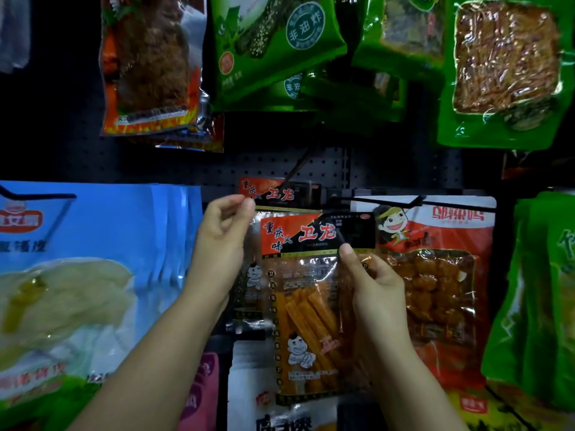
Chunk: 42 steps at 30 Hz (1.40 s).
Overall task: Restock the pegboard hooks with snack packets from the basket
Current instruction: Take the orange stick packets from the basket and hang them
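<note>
An orange snack packet (308,306) with a red-and-black header and yellow strips inside is held up against the dark pegboard (273,164). My right hand (373,287) grips its right side, thumb on the front just under the header. My left hand (222,234) pinches the top left corner of the packet at the header. A second packet of the same kind (267,192) hangs just behind and above it on a hook. The basket is out of view.
A red packet (435,275) hangs on a black hook (404,202) right of my hands. Blue packets (77,275) hang at the left, green ones (535,306) at the far right and along the row above (277,42). White and pink packets (264,393) hang below.
</note>
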Available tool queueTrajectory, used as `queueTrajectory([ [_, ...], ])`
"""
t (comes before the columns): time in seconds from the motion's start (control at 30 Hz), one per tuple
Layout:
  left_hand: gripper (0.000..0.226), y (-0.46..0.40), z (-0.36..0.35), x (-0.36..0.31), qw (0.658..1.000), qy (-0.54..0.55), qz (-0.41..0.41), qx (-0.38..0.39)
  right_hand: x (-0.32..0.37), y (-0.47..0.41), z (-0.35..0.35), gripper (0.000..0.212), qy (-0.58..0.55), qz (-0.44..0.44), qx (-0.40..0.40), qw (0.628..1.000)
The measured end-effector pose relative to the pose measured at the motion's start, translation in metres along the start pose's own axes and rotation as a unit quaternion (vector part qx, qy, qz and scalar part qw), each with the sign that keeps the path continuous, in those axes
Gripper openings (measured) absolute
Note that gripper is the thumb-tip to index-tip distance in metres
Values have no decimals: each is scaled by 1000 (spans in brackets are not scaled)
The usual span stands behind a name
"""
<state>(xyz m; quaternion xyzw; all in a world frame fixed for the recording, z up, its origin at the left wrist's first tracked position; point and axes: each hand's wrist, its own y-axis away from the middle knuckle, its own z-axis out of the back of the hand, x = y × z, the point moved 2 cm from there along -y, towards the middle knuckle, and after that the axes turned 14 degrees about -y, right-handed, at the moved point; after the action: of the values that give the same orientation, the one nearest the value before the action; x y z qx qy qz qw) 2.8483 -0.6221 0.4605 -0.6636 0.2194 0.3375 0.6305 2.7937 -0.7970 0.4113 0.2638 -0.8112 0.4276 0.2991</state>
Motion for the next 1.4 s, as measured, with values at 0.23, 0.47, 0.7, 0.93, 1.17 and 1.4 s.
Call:
queueTrajectory([
  [0.23, 59, 28, 19, -43, 993, 25, -67, 93, 19, 21, -21, 33, -65, 12, 8, 998],
  [0.47, 11, 37, 21, -77, 993, 39, -105, 45, 67, 39, -24, 38, -43, 70, 71, 994],
  [0.7, 15, 32, 26, -111, 988, 40, -148, 34, 105, 32, -32, 37, -36, 120, 95, 988],
  [0.93, 11, 20, 23, -126, 992, 19, -121, 32, 113, 18, -43, 35, -46, 98, 85, 990],
  [1.17, 10, 12, 20, -110, 997, -1, -62, 50, 96, 11, -41, 44, -36, 66, 64, 995],
  [1.4, 8, 0, 14, -79, 998, -14, -39, 51, 70, 3, -40, 49, -3, 17, 49, 999],
])
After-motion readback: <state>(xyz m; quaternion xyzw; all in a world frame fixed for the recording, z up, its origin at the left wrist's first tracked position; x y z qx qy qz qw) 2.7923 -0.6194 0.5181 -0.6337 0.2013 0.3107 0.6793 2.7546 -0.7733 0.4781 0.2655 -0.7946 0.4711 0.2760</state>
